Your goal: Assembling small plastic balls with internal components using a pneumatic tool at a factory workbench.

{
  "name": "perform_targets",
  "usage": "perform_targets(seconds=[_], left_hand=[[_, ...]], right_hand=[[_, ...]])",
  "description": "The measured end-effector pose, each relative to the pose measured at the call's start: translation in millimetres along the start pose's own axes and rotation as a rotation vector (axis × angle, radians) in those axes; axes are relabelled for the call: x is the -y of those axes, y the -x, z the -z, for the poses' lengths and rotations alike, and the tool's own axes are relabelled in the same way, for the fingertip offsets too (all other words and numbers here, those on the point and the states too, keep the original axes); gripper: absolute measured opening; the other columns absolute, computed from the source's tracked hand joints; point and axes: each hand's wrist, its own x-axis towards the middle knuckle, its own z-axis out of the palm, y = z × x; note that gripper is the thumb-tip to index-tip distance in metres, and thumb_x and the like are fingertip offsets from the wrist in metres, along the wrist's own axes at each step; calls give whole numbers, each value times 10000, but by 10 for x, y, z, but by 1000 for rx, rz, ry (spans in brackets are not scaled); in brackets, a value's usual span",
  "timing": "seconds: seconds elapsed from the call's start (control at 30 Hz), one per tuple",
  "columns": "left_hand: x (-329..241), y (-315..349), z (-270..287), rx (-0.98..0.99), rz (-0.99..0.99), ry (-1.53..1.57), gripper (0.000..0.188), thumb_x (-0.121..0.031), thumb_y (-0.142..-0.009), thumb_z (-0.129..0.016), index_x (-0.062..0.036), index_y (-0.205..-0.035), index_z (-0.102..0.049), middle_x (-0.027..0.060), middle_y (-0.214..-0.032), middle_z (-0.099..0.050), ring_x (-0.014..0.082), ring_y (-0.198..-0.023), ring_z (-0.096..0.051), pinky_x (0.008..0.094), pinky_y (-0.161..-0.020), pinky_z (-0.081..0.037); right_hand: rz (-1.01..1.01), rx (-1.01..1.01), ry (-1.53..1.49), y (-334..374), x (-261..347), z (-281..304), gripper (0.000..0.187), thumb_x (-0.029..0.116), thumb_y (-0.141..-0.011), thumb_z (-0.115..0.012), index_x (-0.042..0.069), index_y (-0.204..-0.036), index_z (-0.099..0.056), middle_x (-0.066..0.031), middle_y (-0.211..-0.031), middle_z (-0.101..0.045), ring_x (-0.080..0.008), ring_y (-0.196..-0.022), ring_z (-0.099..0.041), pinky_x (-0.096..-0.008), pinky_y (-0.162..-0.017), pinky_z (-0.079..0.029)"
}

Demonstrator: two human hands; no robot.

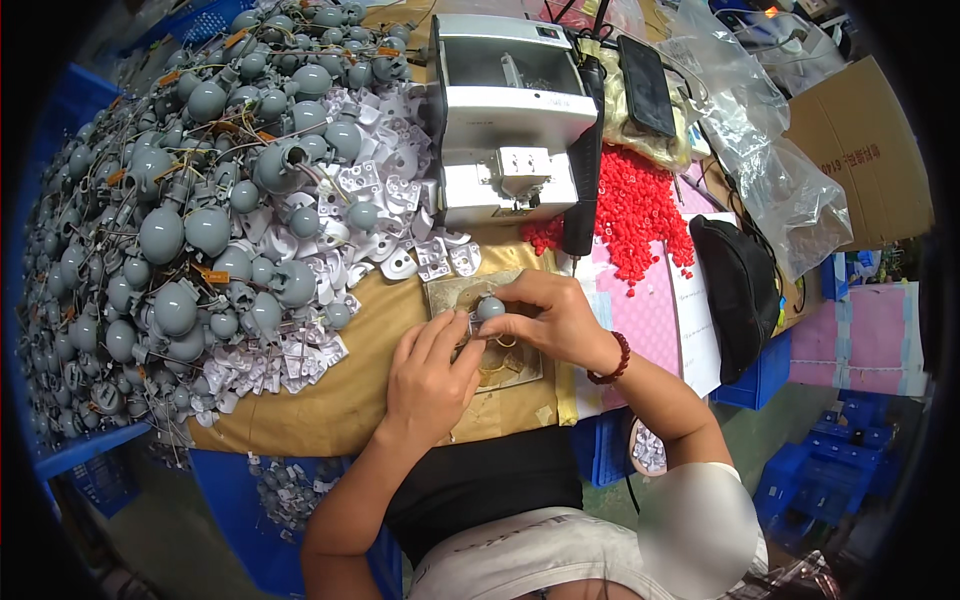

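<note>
A small grey ball-shaped part (490, 308) is pinched between the thumb and forefinger of my right hand (550, 322), above a flat work plate (518, 372). My left hand (432, 378) is closed beside it, its fingertips meeting just left of the ball. What those fingertips grip is mostly hidden. Thin yellowish wire (497, 372) shows on the plate under my hands. Behind the plate stands a silver-grey machine (512, 120) with a white block-like fixture (524, 168) on its front.
Grey ball-shaped parts with wires (160, 235) form a large heap at left, beside white plastic pieces (385, 195). Small red pieces (635, 210) lie right of the machine, near a black electric screwdriver (583, 190), a phone (646, 85) and a black pouch (735, 290). A cardboard box (860, 150) stands at far right.
</note>
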Motion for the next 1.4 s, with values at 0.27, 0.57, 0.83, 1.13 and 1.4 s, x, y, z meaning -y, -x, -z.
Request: perform_targets(seconds=[0.27,0.57,0.83,1.13,1.4], left_hand=[[-43,-117,-29,-68,108,54,333,-116,-799,-742,-54,-1119,-673,116,-1150,-652,291,-1114,-610,443,-948,-482],[-125,-328,-1,-11,180,1,377,-99,-765,-758,-70,-1122,-640,93,-992,-611,308,-966,-584,439,-814,-466],[-116,-324,-44,-35,164,21,367,-97,-762,-757,-68,-1110,-645,90,-962,-607,309,-937,-584,435,-807,-468],[-105,-323,-38,-16,187,61,358,-100,-764,-751,-72,-1106,-649,91,-958,-619,315,-932,-586,446,-810,-465],[-92,-285,-69,-16,179,12,369,-138,-758,-762,-96,-1111,-663,57,-1007,-636,272,-981,-598,423,-818,-469]], right_hand=[[-7,-73,237,68,22,-130,556,275,-748,-893,51,-1200,-659,-76,-794,-634,-229,-650,-623,-340,-582,-509],[110,-581,292,-242,-239,347,441,84,-918,-678,-26,-1325,-549,-195,-1257,-595,-342,-1114,-573,-403,-963,-473],[-299,-537,-148,-575,-657,622,564,167,-938,-729,-41,-1409,-499,-134,-1023,-717,-153,-893,-688,-295,-781,-544],[277,-594,-555,-860,449,836,534,-98,-869,-703,-55,-1355,-486,-26,-848,-671,-95,-697,-636,-242,-649,-515],[216,-500,-474,-1444,427,737,431,-25,-920,-666,-23,-1303,-468,-51,-803,-666,-135,-663,-653,-287,-640,-542]])
